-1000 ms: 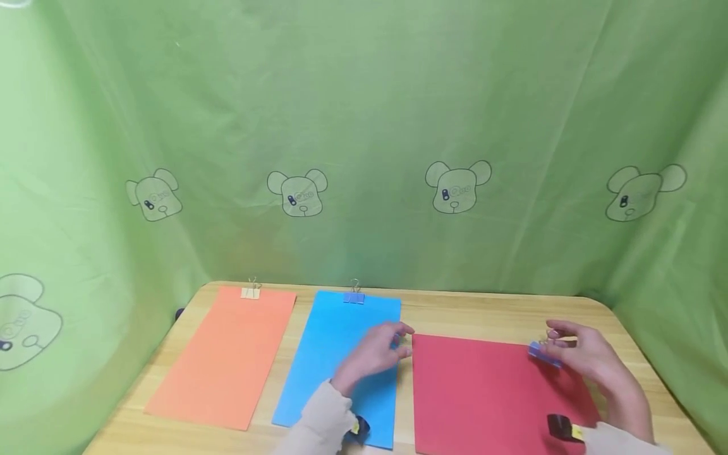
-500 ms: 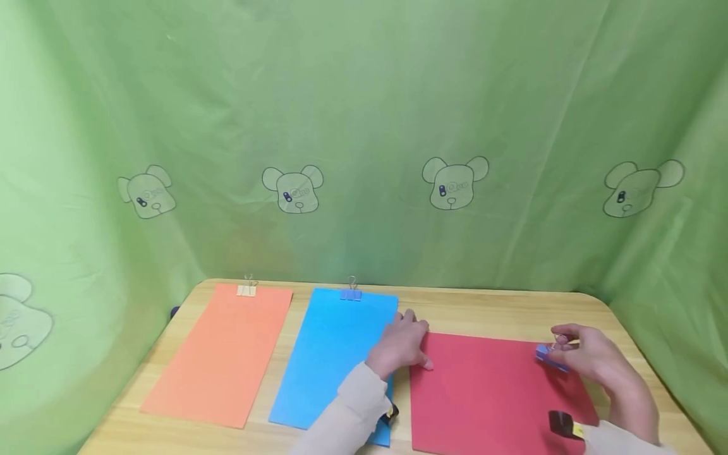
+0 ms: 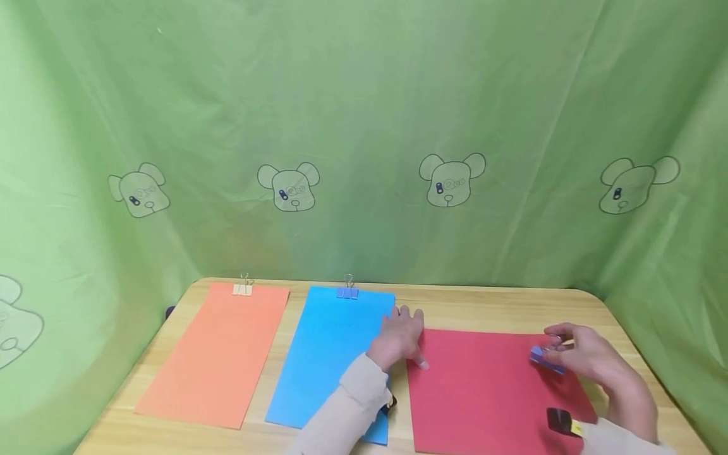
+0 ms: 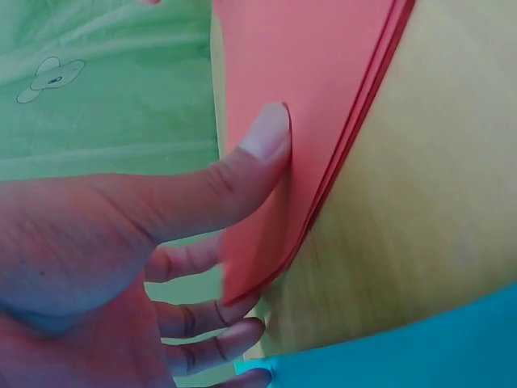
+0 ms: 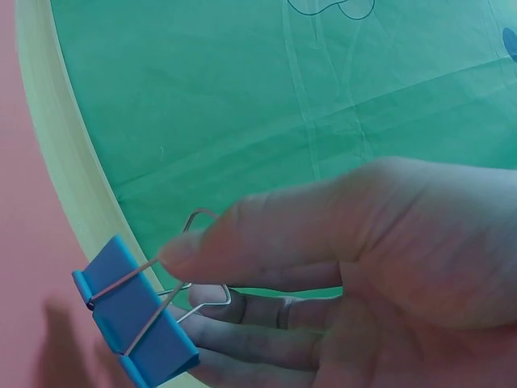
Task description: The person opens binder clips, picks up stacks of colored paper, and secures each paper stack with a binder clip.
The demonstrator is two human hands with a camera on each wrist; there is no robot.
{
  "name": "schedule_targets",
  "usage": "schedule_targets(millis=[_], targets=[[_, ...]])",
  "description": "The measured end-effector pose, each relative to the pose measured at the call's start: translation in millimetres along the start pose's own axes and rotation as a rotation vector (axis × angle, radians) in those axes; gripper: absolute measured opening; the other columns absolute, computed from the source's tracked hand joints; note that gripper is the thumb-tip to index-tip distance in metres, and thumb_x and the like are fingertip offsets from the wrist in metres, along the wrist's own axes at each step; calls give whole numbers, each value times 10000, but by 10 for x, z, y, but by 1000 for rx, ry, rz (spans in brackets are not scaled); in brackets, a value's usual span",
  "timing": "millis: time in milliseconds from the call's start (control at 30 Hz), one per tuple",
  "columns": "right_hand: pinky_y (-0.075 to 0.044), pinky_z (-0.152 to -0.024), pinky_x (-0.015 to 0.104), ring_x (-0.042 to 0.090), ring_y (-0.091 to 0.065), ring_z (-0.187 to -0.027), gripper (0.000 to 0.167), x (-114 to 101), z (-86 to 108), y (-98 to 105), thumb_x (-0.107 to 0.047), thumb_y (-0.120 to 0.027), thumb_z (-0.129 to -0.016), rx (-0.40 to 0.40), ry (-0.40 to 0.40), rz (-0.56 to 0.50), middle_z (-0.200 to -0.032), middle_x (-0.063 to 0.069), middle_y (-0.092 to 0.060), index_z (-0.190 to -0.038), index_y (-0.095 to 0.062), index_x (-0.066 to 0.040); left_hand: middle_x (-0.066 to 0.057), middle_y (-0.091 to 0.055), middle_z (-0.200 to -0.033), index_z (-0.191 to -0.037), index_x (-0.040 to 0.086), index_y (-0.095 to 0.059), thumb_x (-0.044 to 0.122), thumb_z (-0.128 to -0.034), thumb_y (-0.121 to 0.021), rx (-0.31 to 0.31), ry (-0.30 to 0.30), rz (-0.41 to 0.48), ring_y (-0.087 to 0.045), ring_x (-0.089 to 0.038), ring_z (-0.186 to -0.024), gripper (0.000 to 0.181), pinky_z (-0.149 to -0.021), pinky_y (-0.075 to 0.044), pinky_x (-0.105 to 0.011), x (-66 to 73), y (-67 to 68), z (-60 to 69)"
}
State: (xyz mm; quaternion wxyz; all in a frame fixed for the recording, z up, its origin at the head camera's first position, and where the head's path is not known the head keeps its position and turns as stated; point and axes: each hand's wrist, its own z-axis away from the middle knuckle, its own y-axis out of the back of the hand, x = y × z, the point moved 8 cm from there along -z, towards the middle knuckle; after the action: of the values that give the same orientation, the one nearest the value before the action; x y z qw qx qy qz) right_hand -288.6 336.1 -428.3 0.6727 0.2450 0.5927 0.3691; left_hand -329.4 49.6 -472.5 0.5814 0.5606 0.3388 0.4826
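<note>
A stack of red paper [image 3: 489,392] lies on the right half of the table, its layered edge showing in the left wrist view. My left hand [image 3: 400,338] grips its far left corner, thumb [image 4: 266,133] on the top sheet and fingers around the edge. Above the stack's far right part, my right hand [image 3: 591,357] pinches the wire handles of a blue binder clip [image 5: 141,311] between thumb and fingers. The clip looks apart from the paper, with its mouth turned away from the palm.
Left of the red stack lies blue paper [image 3: 324,354] with a blue-purple binder clip [image 3: 347,293] on its far edge. Further left is orange paper [image 3: 213,354] with a pale binder clip [image 3: 242,290]. A green curtain [image 3: 364,126] rises behind the wooden table [image 3: 483,306].
My left hand has come from above the blue paper onto the red stack's far left corner. The right hand keeps the clip near the far right corner, with only slight shifts.
</note>
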Motion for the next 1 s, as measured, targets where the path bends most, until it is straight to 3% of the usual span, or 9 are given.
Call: schedule_targets(millis=[167,300,567,667,800,867,1000], targets=[[-501,-760,343,371,-604,-1027,628,-6,17,13,-185,-757,-918,7,22,2,-1064,178,-626,-1308,-478,220,-11,-601,-954,-1182,168,-486,352,-639,-991,25,-47,152,-555,-197,-904,763,-816,-498,-342,35,11,32],[-502,-752,337,329,-598,-999,608,-15,18,1,-168,-750,-919,1,32,-2,-1057,165,-626,-1300,-481,222,3,-547,-919,-1131,166,-461,186,-642,-995,41,-72,308,-537,-154,-781,725,-667,-481,-266,64,18,57],[-500,-744,337,248,-575,-935,601,-26,12,-16,-170,-745,-916,2,35,-6,-1033,136,-616,-1296,-485,218,-1,-499,-905,-1061,130,-484,31,-662,-962,104,-94,425,-493,-142,-736,630,-610,-458,-232,79,30,71],[-497,-748,335,248,-578,-929,598,-23,12,-11,-164,-745,-913,6,35,-6,-1035,142,-617,-1294,-486,217,15,-536,-826,-1015,113,-522,7,-667,-949,90,-100,505,-483,-127,-682,561,-573,-443,-225,52,-9,56],[-495,-740,334,265,-572,-932,587,-27,6,-24,-152,-737,-917,4,42,-15,-1025,139,-609,-1289,-482,224,10,-543,-737,-960,89,-571,-39,-671,-928,53,-87,685,-451,-131,-596,476,-530,-412,-239,-20,-74,47],[-495,-737,330,270,-570,-938,586,-33,10,-33,-157,-737,-919,2,40,-21,-1026,131,-608,-1290,-485,219,16,-513,-701,-932,84,-585,-55,-678,-913,47,-74,767,-427,-128,-572,438,-523,-389,-240,-61,-101,51],[-495,-736,343,286,-573,-940,581,-33,22,-49,-156,-731,-923,-2,42,-34,-1027,152,-599,-1287,-479,221,54,-416,-612,-846,75,-575,-95,-756,-825,30,-102,914,-362,-104,-533,315,-499,-309,-233,-77,-130,65]])
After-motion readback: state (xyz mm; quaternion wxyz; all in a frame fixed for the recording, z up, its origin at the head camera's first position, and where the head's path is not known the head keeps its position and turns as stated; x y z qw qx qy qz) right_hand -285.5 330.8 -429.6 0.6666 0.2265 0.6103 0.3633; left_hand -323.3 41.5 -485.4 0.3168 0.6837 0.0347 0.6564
